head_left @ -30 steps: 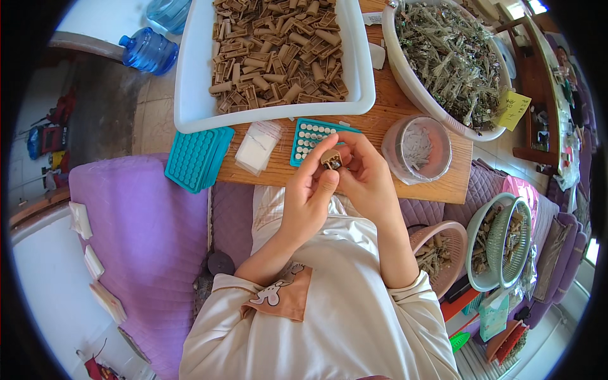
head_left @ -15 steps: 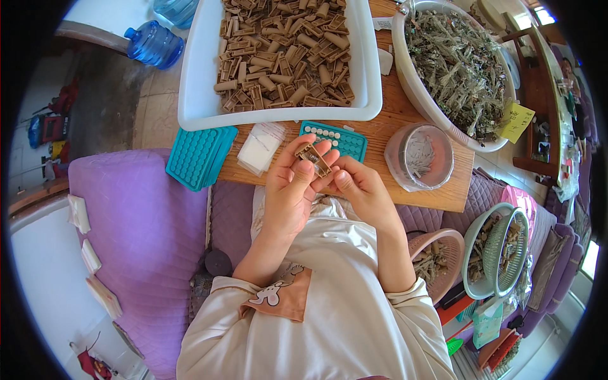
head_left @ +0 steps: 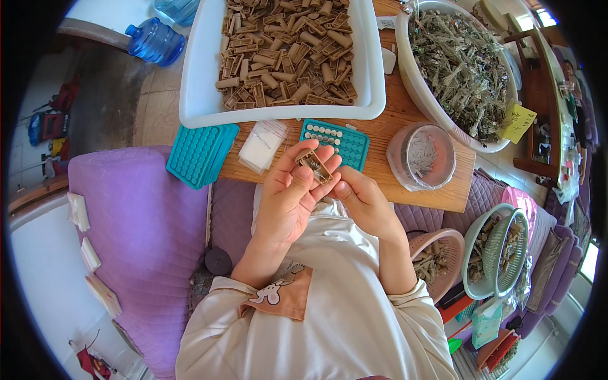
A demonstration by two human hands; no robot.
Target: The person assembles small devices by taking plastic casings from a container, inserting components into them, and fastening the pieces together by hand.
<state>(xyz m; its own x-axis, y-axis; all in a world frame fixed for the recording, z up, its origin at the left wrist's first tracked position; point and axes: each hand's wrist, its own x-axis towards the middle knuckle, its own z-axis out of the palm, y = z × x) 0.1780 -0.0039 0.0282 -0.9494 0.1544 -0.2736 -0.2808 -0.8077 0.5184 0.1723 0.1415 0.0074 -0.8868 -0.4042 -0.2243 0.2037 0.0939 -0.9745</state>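
My left hand (head_left: 288, 196) holds a small brown plastic casing (head_left: 315, 166) between its thumb and fingers, the hollow side facing up. Something thin and silvery, perhaps a coil or wire, shows inside the casing. My right hand (head_left: 367, 204) is closed, thumb against forefinger, right beside the casing's lower right end. Whatever its fingertips pinch, if anything, is hidden. Just beyond my hands lies a teal tray of round pockets (head_left: 354, 149), with small white discs (head_left: 323, 132) in some of them.
A white tub (head_left: 375, 101) of similar brown casings (head_left: 285, 60) stands behind. Stacked teal trays (head_left: 199, 155) and a clear plastic bag (head_left: 261, 147) lie to the left. Rightward are a lined container (head_left: 405, 172) of pale pieces, a basin of wiry clear strips (head_left: 453, 69) and several baskets (head_left: 459, 253).
Both hands have come slightly lower. The casing in my left hand has turned a little, showing more of its hollow inside. My right hand keeps its closed fingers beside it.
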